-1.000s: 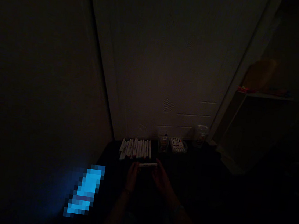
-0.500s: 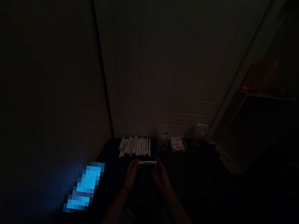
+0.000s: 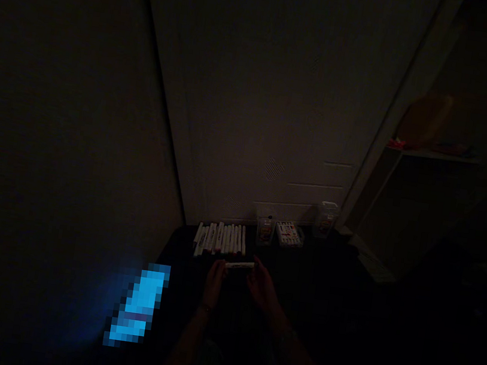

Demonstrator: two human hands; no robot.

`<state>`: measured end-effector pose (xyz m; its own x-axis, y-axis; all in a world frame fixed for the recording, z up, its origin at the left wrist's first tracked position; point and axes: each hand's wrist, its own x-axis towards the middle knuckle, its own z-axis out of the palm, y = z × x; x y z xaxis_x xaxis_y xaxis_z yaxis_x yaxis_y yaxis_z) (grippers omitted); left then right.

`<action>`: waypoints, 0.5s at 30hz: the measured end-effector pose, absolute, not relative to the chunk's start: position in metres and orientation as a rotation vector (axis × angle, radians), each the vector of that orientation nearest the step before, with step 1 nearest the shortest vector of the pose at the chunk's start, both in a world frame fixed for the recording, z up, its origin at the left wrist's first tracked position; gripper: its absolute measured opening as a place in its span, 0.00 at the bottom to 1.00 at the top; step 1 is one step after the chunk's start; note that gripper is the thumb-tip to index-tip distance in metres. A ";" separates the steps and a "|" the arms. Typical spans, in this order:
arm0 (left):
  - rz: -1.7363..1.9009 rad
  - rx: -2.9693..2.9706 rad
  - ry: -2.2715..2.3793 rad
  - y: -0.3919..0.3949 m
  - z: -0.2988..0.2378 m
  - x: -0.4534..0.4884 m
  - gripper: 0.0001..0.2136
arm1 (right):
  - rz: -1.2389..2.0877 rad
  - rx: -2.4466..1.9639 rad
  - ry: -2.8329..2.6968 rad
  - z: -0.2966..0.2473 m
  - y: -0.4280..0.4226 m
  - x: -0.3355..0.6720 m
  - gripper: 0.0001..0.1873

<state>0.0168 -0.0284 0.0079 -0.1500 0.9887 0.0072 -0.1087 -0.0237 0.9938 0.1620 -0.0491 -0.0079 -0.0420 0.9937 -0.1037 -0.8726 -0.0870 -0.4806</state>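
Observation:
Between my two hands lies a white marker (image 3: pixel 240 265), held sideways above the dark surface. My left hand (image 3: pixel 215 275) is closed on its left end. At the other end, my right hand (image 3: pixel 262 283) has its fingers closed on the tip. Just beyond my left hand, several white markers (image 3: pixel 220 238) lie side by side in a row, with dark or coloured ends. Dim light hides the finer detail of the fingers and the print on the marker.
Behind the hands stand a clear plastic container (image 3: pixel 265 229), a packed set of markers (image 3: pixel 289 235) and another clear container (image 3: pixel 326 219) against a pale panel (image 3: pixel 250 135). A blurred, glowing blue screen (image 3: pixel 138 304) is at left. A shelf (image 3: pixel 437 156) stands at right.
Hardly anything has moved; both hands still hold the marker in nearly the same place. The light on the panel looks slightly different.

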 end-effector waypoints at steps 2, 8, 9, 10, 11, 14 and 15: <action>1.374 1.055 1.226 -0.030 0.014 0.017 0.22 | 1.603 -0.479 -0.333 -0.007 -0.050 0.162 0.13; 1.390 1.008 1.269 -0.036 0.028 0.018 0.20 | 1.607 -0.489 -0.329 -0.007 -0.049 0.162 0.12; 1.402 0.998 1.277 -0.037 0.030 0.019 0.19 | 1.602 -0.490 -0.327 -0.008 -0.049 0.162 0.12; 1.411 0.989 1.284 -0.038 0.031 0.019 0.18 | 1.599 -0.494 -0.327 -0.008 -0.049 0.162 0.12; 1.416 0.983 1.288 -0.038 0.032 0.019 0.18 | 1.594 -0.496 -0.334 -0.007 -0.049 0.162 0.12; 1.408 0.974 1.284 -0.039 0.034 0.020 0.17 | 1.592 -0.493 -0.353 -0.006 -0.050 0.162 0.12; 1.405 0.968 1.283 -0.039 0.034 0.020 0.18 | 1.595 -0.490 -0.352 -0.006 -0.050 0.162 0.12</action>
<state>0.0203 -0.0386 0.0338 -0.2188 0.9745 -0.0502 -0.1384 0.0199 0.9902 0.1621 -0.0498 -0.0060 -0.0405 0.9942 -0.0999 -0.8596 -0.0856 -0.5038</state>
